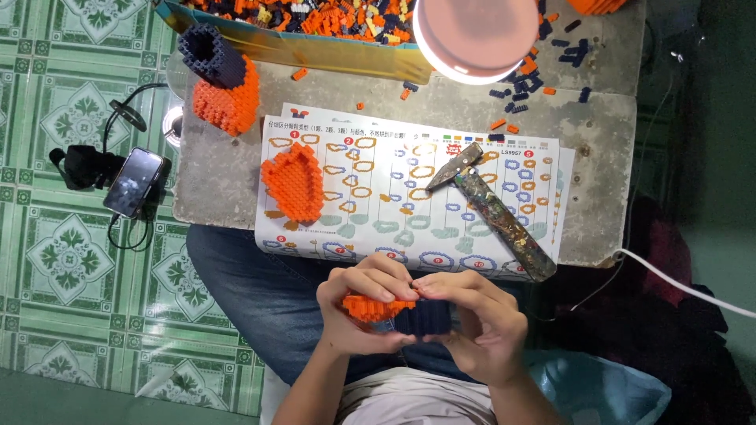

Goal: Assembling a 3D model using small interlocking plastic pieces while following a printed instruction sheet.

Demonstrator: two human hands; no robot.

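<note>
Both my hands meet over my lap, below the table edge. My left hand (358, 303) grips the orange part of a small brick assembly (376, 305). My right hand (480, 319) grips its dark navy part (425, 317), thumb and fingers pressing at the seam. On the instruction sheet (409, 193) lies a flat orange brick piece (294, 182). An orange and navy built section (223, 86) rests at the table's left corner.
A paint-stained hammer (492, 208) lies across the sheet. A tray of loose orange and navy bricks (315, 24) sits at the far edge, beside a lit round lamp (472, 35). A phone on a stand (134, 182) is on the green tiled floor at left.
</note>
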